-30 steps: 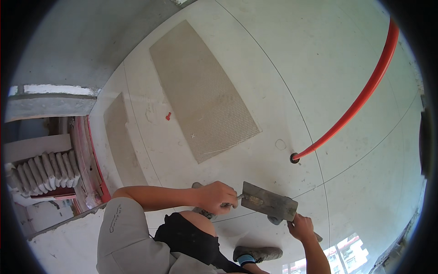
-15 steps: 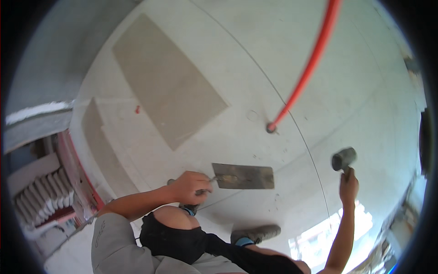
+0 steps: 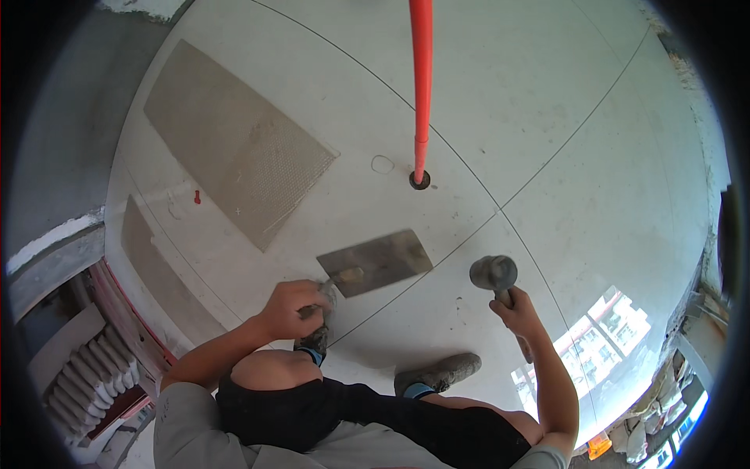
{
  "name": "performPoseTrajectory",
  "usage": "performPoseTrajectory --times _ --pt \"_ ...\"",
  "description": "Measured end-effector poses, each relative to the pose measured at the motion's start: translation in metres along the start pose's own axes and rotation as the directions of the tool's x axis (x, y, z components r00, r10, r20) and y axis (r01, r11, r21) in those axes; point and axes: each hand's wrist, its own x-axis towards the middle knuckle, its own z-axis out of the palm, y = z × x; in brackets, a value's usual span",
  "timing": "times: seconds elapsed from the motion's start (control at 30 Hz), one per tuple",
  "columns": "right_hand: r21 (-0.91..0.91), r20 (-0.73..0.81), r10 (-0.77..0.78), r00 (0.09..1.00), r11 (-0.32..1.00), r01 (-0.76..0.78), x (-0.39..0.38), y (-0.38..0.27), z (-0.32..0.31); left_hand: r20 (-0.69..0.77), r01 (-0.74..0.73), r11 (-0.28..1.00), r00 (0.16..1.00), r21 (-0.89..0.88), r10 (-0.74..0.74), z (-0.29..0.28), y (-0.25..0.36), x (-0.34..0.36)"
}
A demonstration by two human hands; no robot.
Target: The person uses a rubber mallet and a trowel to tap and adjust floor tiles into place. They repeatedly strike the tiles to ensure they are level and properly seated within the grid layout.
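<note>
Tiles cover the floor, big and pale. Left hand is closed on the handle of a flat trowel. The blade lies low over the tile, its long side running up and to the right, away from that hand. Right hand is closed on a mallet, head up, just right of the blade tip. An orange pipe goes into a hole well above both.

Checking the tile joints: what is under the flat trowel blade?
Glossy pale floor tile lies under the trowel, which the left hand holds. A thin joint line runs toward the blade. The blade covers whatever lies directly beneath it.
</note>
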Motion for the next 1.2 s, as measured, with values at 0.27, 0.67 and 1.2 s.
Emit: performPoseTrajectory --times 0.27,0.67,1.2 --pt "0.624 0.09 0.216 0.972 0.749 -0.224 0.027 -0.011 -0.032 -0.258 0.235 0.968 0.933 -0.083 -0.249 -0.029 -0.019 -0.004" --pt "-0.005 -0.08 -0.098 0.992 0.995 0.098 0.182 -0.196 -0.045 -0.272 0.265 0.942 0.909 -0.205 -0.315 -0.021 -0.033 -0.003" --pt "-0.669 -0.225 0.136 0.965 0.698 -0.254 0.029 -0.083 -0.092 -0.235 0.148 0.985 0.958 -0.091 -0.165 -0.01 -0.045 0.004"
